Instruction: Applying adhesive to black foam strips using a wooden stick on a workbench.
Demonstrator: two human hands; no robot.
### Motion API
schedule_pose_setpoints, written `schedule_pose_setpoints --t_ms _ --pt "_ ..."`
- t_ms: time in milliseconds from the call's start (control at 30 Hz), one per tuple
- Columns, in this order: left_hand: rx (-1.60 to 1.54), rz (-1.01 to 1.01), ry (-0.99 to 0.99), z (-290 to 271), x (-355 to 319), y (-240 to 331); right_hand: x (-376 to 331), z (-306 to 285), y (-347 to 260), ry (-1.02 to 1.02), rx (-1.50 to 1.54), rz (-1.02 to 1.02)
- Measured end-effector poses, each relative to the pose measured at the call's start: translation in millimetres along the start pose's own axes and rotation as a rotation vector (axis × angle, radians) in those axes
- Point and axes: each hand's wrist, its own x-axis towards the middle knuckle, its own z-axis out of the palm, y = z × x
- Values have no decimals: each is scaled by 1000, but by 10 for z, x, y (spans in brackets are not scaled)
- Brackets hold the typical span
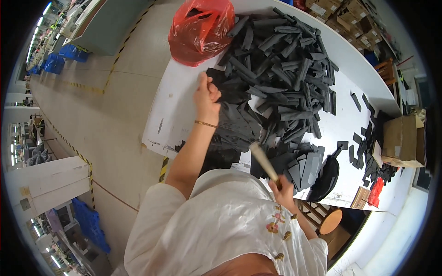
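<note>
My left hand [207, 97] is raised over the left part of the white table, its fingers closed. A dark flat sheet [216, 76] shows right beside its fingertips; whether they grip it, I cannot tell. Below and right of this hand lie overlapping flat dark grey sheets [237, 124]. Nearer my body, my right hand [283, 189] is wrapped round the lower end of a pale stick-like tool [263, 160]. The tool slants up and to the left over dark pieces, slightly blurred. Past both hands rises a big heap of dark grey rolled strips [287, 69].
A red plastic bag [201, 32] sits at the table's far left corner. Flat grey pieces [309, 168] and a black pouch-like item [325, 179] lie right of my right hand. Farther right stand a cardboard box [400, 140] and scattered dark scraps. A round wooden stool [330, 221] is below.
</note>
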Motion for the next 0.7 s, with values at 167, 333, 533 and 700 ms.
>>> schedule_pose_setpoints --t_ms 167,333,533,700 --pt "-152 -245 83 -51 -362 -704 1188 458 -756 416 148 -485" --pt "-45 -346 30 -97 -512 -656 1380 464 -690 282 614 -178" --pt "923 -632 -1060 -182 -852 -565 1422 121 -703 191 313 -254" --pt "736 -646 -855 -304 -1135 -835 1640 35 -638 450 342 -156"
